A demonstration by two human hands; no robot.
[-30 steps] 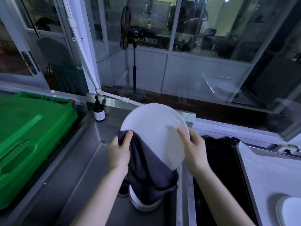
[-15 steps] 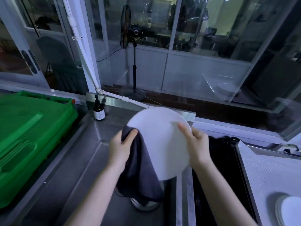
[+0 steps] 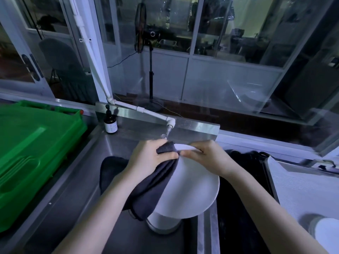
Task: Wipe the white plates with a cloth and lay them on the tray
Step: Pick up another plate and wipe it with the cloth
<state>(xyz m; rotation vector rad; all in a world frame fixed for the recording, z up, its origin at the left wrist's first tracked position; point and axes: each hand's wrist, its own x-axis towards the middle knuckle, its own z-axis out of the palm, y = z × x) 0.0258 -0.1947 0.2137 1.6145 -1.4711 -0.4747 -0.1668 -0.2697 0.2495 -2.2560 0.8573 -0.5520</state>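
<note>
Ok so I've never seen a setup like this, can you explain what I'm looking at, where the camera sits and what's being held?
No machine here: the grip is a person's bare hands, filmed by one camera worn on the head, looking down. The left hand grips a dark cloth against a white plate; the right hand pinches the plate's far rim. Below it sits a stack of plates in a steel sink. A green bin is left, a brown bottle behind, and a tray right with another plate.

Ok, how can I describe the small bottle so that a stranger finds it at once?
Start at the big green box on the left. Just right of it, at the back corner of the sink, stands the bottle. It alone is dark, with a pump top and a pale label.
</note>
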